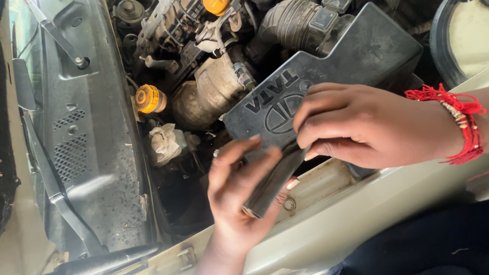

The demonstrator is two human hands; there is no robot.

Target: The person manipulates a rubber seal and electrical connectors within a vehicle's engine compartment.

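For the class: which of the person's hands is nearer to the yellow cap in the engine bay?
Left. The left hand sits lower right of the yellow cap, with its grip around a dark cylinder. The right hand is farther right, on the black plastic cover.

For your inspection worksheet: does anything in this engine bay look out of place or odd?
Yes. A crumpled whitish rag sits wedged among the engine parts below the yellow cap, where loose cloth does not belong.

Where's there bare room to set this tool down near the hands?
Bare: the cream fender ledge between the left hand and right hand, and the grey cowl panel beside the yellow cap. Crowded: hoses and engine parts above.
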